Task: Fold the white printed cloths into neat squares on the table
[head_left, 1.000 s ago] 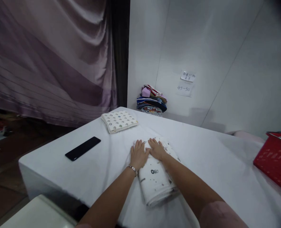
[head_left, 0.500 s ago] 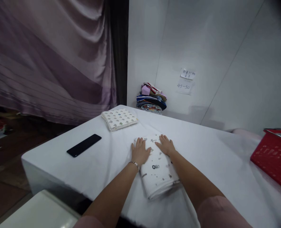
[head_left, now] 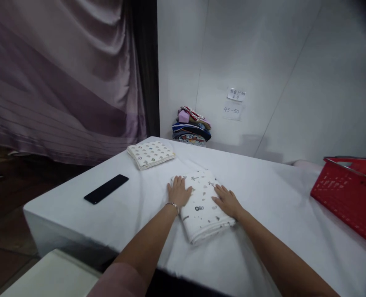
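A folded white cloth with small grey prints lies on the white-covered table in front of me. My left hand rests open along its left edge, fingers spread and palm down. Over the cloth's right side lies my right hand, also open, with its fingers stretched out flat. Neither hand grips the cloth; both touch its top. Farther back on the table sits a second folded cloth, cream with rows of small prints, apart from both hands.
A black phone lies on the table's left part. Against the wall rises a stack of folded fabrics. The red basket stands at the right. A pale surface is at the lower left, and a draped curtain hangs behind.
My right hand has slid right and toward me over the cloth. The near end of the cloth now lies flatter and wider. The view has shifted slightly to the right.
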A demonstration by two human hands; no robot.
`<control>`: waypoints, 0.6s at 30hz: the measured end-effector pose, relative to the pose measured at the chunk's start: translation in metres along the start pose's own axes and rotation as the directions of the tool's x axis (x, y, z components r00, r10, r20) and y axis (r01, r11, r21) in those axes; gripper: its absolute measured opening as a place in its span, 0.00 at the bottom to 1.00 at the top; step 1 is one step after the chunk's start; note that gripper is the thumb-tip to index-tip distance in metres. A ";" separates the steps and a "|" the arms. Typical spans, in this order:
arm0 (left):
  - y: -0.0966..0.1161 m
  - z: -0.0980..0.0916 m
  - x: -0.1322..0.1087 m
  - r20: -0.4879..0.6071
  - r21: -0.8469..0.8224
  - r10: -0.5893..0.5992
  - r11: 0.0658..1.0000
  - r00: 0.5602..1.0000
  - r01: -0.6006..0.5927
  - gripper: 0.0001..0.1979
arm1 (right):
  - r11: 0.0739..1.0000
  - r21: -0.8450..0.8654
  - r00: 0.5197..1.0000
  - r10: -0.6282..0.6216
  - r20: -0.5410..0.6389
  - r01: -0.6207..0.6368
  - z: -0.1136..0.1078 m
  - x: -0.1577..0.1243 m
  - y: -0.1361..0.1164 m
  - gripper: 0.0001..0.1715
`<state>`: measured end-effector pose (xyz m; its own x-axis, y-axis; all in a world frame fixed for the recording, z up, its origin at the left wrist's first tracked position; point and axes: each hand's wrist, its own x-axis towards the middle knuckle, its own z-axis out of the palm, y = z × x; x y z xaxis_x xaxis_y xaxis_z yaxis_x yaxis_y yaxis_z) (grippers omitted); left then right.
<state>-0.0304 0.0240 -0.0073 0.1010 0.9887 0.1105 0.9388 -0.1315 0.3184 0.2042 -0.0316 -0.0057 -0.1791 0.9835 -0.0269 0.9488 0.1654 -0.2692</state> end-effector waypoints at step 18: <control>0.006 -0.014 -0.146 -0.008 -0.206 0.375 0.907 0.927 -0.369 0.29 | 0.865 0.498 0.994 0.100 -0.042 -0.066 -0.014 -0.029 0.022 0.36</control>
<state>-0.0437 -0.1218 -0.0084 0.4433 0.8666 0.2290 0.7461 -0.4983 0.4416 0.2337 -0.0554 0.0030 -0.0720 0.9973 -0.0137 0.7025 0.0409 -0.7105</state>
